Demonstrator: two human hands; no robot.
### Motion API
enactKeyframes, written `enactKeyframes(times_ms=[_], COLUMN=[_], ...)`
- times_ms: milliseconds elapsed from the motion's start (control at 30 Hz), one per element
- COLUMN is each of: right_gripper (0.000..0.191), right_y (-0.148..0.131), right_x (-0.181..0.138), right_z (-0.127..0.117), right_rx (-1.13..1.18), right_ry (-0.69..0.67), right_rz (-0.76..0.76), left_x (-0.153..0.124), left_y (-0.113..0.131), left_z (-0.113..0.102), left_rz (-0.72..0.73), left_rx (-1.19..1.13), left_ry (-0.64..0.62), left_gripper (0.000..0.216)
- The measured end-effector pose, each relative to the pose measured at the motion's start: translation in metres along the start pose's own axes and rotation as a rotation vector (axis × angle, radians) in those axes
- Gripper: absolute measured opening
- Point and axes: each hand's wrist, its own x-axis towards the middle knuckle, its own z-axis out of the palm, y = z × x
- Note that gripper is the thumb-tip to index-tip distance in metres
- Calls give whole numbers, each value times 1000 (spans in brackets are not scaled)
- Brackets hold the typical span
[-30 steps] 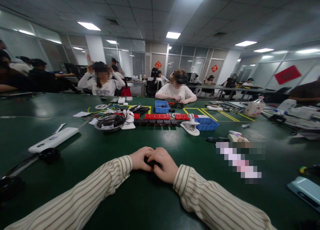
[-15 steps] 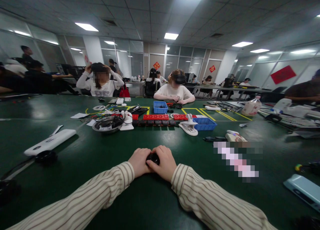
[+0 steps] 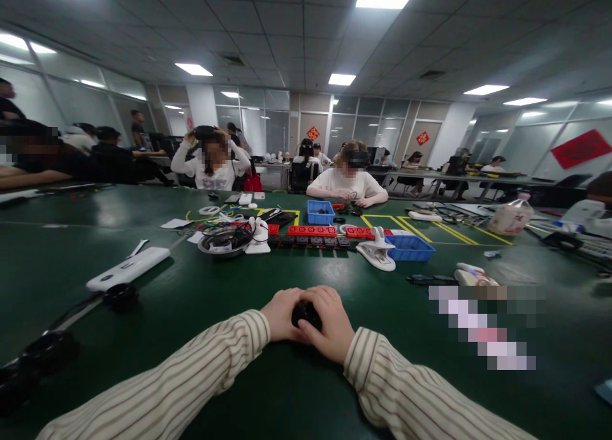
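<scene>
A small, round, glossy black object [image 3: 306, 313] sits between my two hands, low over the green table [image 3: 229, 389]. My left hand [image 3: 280, 315] curls round its left side, with its fingertips partly hidden behind my right hand. My right hand [image 3: 333, 324] wraps the far and right sides, its thumb across the near edge. Both hands are closed on the object. What exactly it is I cannot make out, nor whether it touches the tabletop.
Left of my arms lie a white power strip [image 3: 129, 269] and coiled black cables [image 3: 120, 296]. Ahead are a metal bowl [image 3: 224, 243] of cables, red socket blocks [image 3: 312, 231], a white clip stand [image 3: 377, 252] and a blue bin [image 3: 412, 247]. A person [image 3: 351, 178] sits opposite.
My view has turned slightly left, so the whole scene shifts to the right in the picture. Both hands stay on the black object, and more of it shows between them.
</scene>
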Motion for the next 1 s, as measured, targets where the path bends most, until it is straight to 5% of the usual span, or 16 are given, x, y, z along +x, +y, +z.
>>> enactKeyframes(times_ms=[167,300,633,767,1000], right_gripper=[35,20,26,31,45], right_y=[5,4,-1,-2,3], right_x=[-1,0,-1,-2,-2], right_z=[7,8,2,1,5], right_rx=[-123,-157,106,96,-66], right_ry=[40,9,-74,-79,-33], right_rz=[173,208,-148,-125,166], left_x=[-4,-2,3,3,-5], left_y=[14,17,-10,-12,-4], left_z=[4,4,0,-2,-7], left_rz=[-94,-98,142,128,98], left_rx=[182,253,132,78,46], left_ry=[61,11,-95,-94,-81], left_gripper=[51,37,26,45,90])
